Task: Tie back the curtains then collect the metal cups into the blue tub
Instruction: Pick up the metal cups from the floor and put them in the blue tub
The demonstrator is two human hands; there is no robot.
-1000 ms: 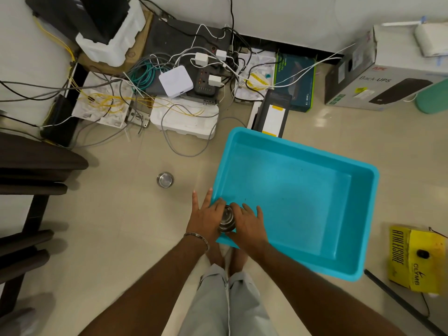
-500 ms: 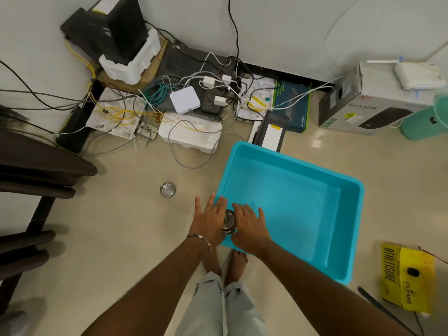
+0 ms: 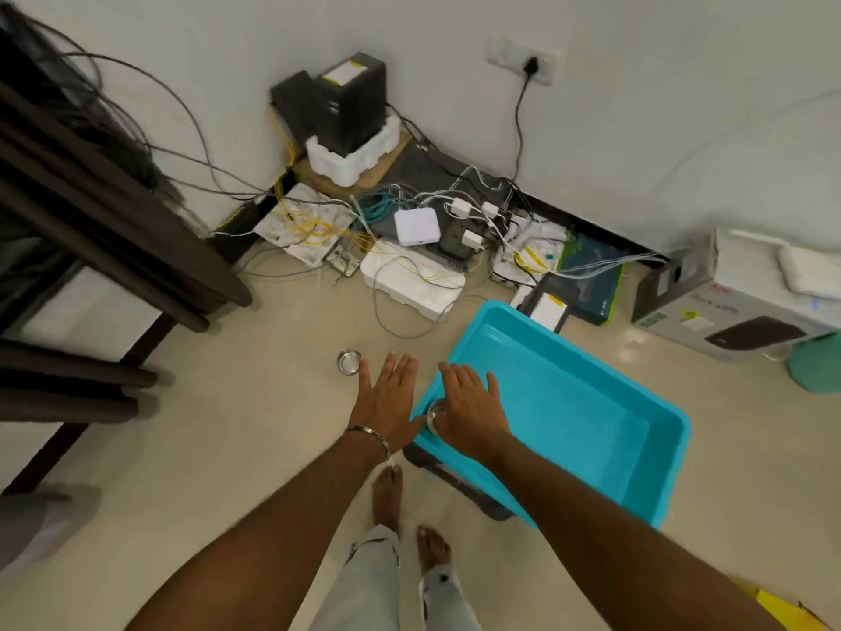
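The blue tub (image 3: 569, 421) sits on the floor to the right of my feet, tilted slightly over a dark object beneath its near edge. My right hand (image 3: 471, 409) reaches over the tub's near-left corner and holds a metal cup (image 3: 433, 417) at its thumb side; the cup is mostly hidden under the hand. Beside it, my left hand (image 3: 387, 400) hovers above the floor with fingers straight and spread, holding nothing. A second metal cup (image 3: 349, 361) stands upright on the floor just past its fingertips. Dark brown curtain folds (image 3: 113, 220) hang at the left.
A tangle of cables, adapters and a white router (image 3: 416, 226) lies against the wall behind the tub. A black device on foam (image 3: 352, 129) stands in the corner. A cardboard UPS box (image 3: 728, 311) and a green container (image 3: 817, 362) are at the right. My bare feet (image 3: 387, 494) stand below the hands.
My left hand has let go of the cup and moved left toward the floor cup. The right hand keeps the cup over the tub's corner. The view tilted up.
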